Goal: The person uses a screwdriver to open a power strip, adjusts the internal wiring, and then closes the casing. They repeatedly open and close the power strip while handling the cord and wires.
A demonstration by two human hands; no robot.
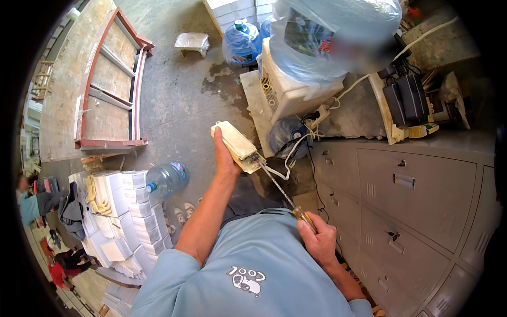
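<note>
My left hand [226,161] is wrapped round a long cream electrical box [232,140], its thumb along one side. Small metal parts and wiring show at the box's near end, and a white cord [288,165] runs beside it. In my right hand [318,240] is a screwdriver [282,189] with an amber handle and a long metal shaft. The shaft slants up to the left, and its tip meets the wired end of the box. Whether the tip sits in a screw is too small to tell.
Grey metal lockers [401,185] stand at the right. Ahead, a large wrapped water bottle [311,47] sits on a cream dispenser [296,95]. An empty blue water bottle [168,179] lies left, beside stacked white paper bundles [140,211]. A red-edged wooden frame [111,84] stands far left.
</note>
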